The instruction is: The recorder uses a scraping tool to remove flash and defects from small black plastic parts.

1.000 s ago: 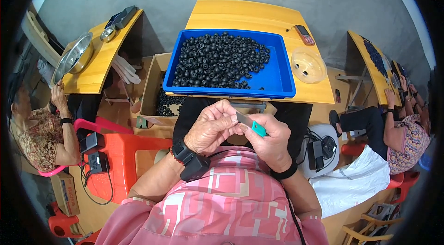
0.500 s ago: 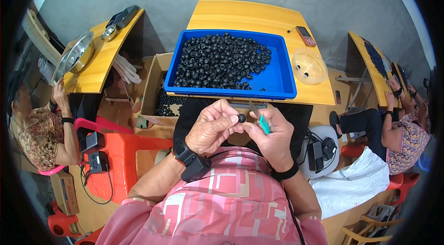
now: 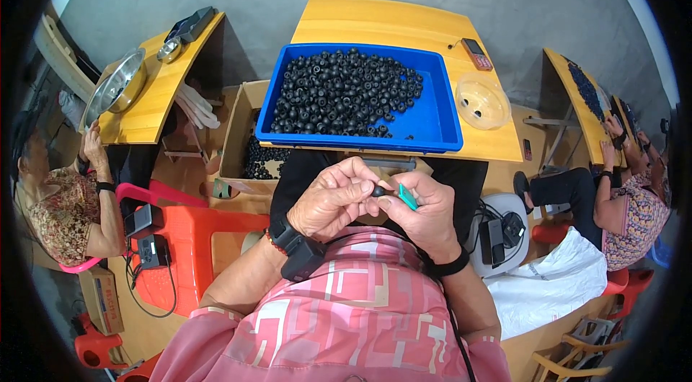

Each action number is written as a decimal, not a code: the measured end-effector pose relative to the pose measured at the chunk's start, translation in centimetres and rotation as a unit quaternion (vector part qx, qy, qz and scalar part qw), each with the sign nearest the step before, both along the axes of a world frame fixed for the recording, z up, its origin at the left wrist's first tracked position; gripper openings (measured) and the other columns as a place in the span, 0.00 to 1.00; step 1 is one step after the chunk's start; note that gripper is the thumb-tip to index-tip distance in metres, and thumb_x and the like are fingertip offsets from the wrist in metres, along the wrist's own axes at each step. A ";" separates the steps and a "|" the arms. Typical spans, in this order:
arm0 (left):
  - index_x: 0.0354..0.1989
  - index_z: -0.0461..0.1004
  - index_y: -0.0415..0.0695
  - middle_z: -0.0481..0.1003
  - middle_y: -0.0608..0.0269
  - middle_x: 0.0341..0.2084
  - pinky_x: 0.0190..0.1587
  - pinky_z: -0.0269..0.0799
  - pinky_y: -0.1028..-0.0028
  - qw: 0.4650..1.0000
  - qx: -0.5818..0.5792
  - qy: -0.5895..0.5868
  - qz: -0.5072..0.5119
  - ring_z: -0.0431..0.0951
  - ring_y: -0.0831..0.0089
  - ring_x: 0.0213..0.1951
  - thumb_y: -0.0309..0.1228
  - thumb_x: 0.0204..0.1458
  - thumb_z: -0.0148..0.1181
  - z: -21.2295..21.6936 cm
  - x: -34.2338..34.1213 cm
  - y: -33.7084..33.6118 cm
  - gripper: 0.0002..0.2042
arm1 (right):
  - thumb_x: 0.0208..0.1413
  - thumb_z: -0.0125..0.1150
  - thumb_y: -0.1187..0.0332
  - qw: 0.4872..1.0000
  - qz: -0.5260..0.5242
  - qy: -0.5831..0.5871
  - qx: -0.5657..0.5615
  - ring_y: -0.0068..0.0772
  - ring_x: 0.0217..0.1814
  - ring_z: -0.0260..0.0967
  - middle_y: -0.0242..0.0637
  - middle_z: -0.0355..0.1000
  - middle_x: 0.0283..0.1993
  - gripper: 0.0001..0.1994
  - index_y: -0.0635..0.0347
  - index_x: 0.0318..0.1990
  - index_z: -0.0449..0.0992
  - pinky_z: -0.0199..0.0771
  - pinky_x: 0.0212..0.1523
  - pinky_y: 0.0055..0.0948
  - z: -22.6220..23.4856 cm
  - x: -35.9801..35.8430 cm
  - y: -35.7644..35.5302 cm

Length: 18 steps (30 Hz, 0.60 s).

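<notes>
My left hand (image 3: 333, 198) pinches a small black round part (image 3: 378, 191) between thumb and fingers, just above my lap. My right hand (image 3: 427, 212) holds a small teal-handled tool (image 3: 407, 197) with its tip against that part. Both hands meet close together in front of my chest. Directly beyond them a blue tray (image 3: 440, 122) filled with many of the same black round parts (image 3: 344, 94) sits on a yellow table (image 3: 382, 21).
A clear plastic bowl (image 3: 481, 99) and a small remote-like device (image 3: 476, 54) lie on the table right of the tray. A cardboard box (image 3: 241, 137) with more black parts stands at the left. Red plastic stools (image 3: 187, 234), a metal bowl (image 3: 115, 83) and other seated people flank me.
The teal tool has swung down from a raised angle and closed in on the black part; both hands have drawn tighter together.
</notes>
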<state>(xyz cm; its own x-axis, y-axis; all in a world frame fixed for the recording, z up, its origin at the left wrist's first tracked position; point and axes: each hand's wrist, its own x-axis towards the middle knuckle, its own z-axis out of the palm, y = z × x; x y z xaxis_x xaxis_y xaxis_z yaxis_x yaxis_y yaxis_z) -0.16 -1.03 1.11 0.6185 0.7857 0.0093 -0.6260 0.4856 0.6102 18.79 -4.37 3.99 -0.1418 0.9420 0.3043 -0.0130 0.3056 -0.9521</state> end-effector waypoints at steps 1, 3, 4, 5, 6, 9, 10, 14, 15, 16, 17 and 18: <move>0.41 0.71 0.42 0.78 0.57 0.42 0.51 0.77 0.66 1.000 0.000 0.000 0.000 0.80 0.68 0.45 0.27 0.62 0.60 0.0 0.0 0.0 0.05 | 0.55 0.67 0.81 1.000 0.000 0.000 0.000 0.16 0.33 0.76 0.33 0.80 0.33 0.07 0.65 0.41 0.78 0.78 0.34 0.19 -0.1 0.0 0.0; 0.42 0.72 0.42 0.78 0.58 0.41 0.52 0.77 0.65 1.000 -0.009 -0.013 -0.002 0.80 0.68 0.44 0.26 0.61 0.60 0.0 -0.1 0.0 0.04 | 0.55 0.66 0.81 1.000 0.003 -0.011 0.011 0.16 0.33 0.76 0.32 0.81 0.33 0.09 0.65 0.43 0.78 0.77 0.33 0.19 -0.4 0.1 0.1; 0.42 0.72 0.42 0.78 0.58 0.41 0.52 0.77 0.65 1.000 -0.009 -0.013 -0.002 0.80 0.68 0.44 0.26 0.61 0.60 -0.1 -0.1 0.0 0.04 | 0.55 0.66 0.81 1.000 0.003 -0.011 0.011 0.16 0.33 0.76 0.32 0.81 0.33 0.09 0.65 0.43 0.78 0.77 0.33 0.19 -0.4 0.1 0.1; 0.42 0.73 0.43 0.78 0.58 0.41 0.52 0.76 0.64 1.000 -0.007 -0.023 0.000 0.80 0.68 0.44 0.25 0.61 0.60 -0.4 0.0 0.1 0.04 | 0.56 0.66 0.80 1.000 -0.002 -0.003 0.005 0.17 0.34 0.76 0.33 0.80 0.35 0.10 0.65 0.45 0.77 0.77 0.35 0.19 -0.3 0.0 0.1; 0.42 0.74 0.43 0.78 0.58 0.41 0.52 0.76 0.64 0.999 -0.005 -0.034 0.002 0.80 0.68 0.43 0.25 0.60 0.60 -0.5 -0.1 0.1 0.04 | 0.57 0.66 0.79 1.000 -0.006 0.005 0.000 0.17 0.36 0.76 0.34 0.80 0.36 0.10 0.65 0.46 0.77 0.77 0.37 0.20 -0.2 0.0 0.2; 0.42 0.75 0.43 0.79 0.56 0.42 0.52 0.75 0.63 0.997 -0.016 -0.073 -0.009 0.80 0.67 0.42 0.24 0.60 0.60 -0.6 -0.3 0.3 0.04 | 0.60 0.64 0.75 1.000 -0.001 0.027 0.003 0.18 0.39 0.75 0.35 0.79 0.39 0.11 0.65 0.48 0.75 0.76 0.41 0.22 -0.5 0.3 0.3; 0.42 0.75 0.43 0.79 0.56 0.42 0.52 0.75 0.63 0.997 -0.016 -0.073 -0.008 0.80 0.67 0.42 0.24 0.60 0.60 -0.7 -0.3 0.3 0.04 | 0.60 0.64 0.75 1.000 -0.001 0.026 0.003 0.18 0.39 0.75 0.35 0.79 0.39 0.11 0.65 0.48 0.75 0.76 0.41 0.22 -0.5 0.4 0.3; 0.42 0.75 0.43 0.79 0.54 0.44 0.52 0.75 0.61 0.994 -0.033 -0.101 -0.007 0.81 0.64 0.42 0.24 0.60 0.59 -1.0 -0.3 0.5 0.04 | 0.63 0.61 0.71 0.999 0.009 -0.013 -0.035 0.20 0.41 0.75 0.37 0.79 0.39 0.09 0.65 0.47 0.74 0.75 0.42 0.23 -0.9 0.5 -0.2; 0.42 0.76 0.43 0.79 0.53 0.45 0.52 0.75 0.60 0.993 -0.048 -0.106 -0.004 0.80 0.63 0.44 0.24 0.60 0.58 -1.1 -0.4 0.5 0.04 | 0.63 0.60 0.70 0.999 0.008 -0.043 -0.011 0.20 0.40 0.76 0.37 0.79 0.38 0.08 0.65 0.46 0.74 0.75 0.39 0.23 -0.9 0.4 -0.2; 0.42 0.76 0.43 0.79 0.53 0.45 0.52 0.75 0.60 0.993 -0.048 -0.106 -0.003 0.80 0.63 0.44 0.24 0.60 0.58 -1.2 -0.4 0.5 0.04 | 0.63 0.60 0.70 0.999 0.008 -0.043 -0.011 0.20 0.40 0.76 0.37 0.79 0.38 0.08 0.65 0.46 0.74 0.75 0.39 0.23 -0.7 0.3 -0.1; 0.43 0.76 0.43 0.79 0.52 0.46 0.53 0.75 0.59 0.993 -0.049 -0.107 0.005 0.80 0.62 0.46 0.24 0.59 0.59 -1.4 -0.4 0.5 0.05 | 0.63 0.60 0.70 0.996 0.004 -0.078 0.033 0.21 0.37 0.76 0.37 0.79 0.35 0.08 0.65 0.45 0.74 0.75 0.37 0.23 -0.5 0.2 -0.1; 0.43 0.76 0.42 0.78 0.51 0.47 0.54 0.75 0.59 0.993 -0.050 -0.108 0.014 0.80 0.61 0.48 0.23 0.59 0.59 -1.5 -0.5 0.6 0.06 | 0.63 0.61 0.70 0.991 0.000 -0.113 0.077 0.23 0.34 0.77 0.37 0.79 0.33 0.08 0.64 0.45 0.74 0.75 0.34 0.24 -0.3 0.1 -0.1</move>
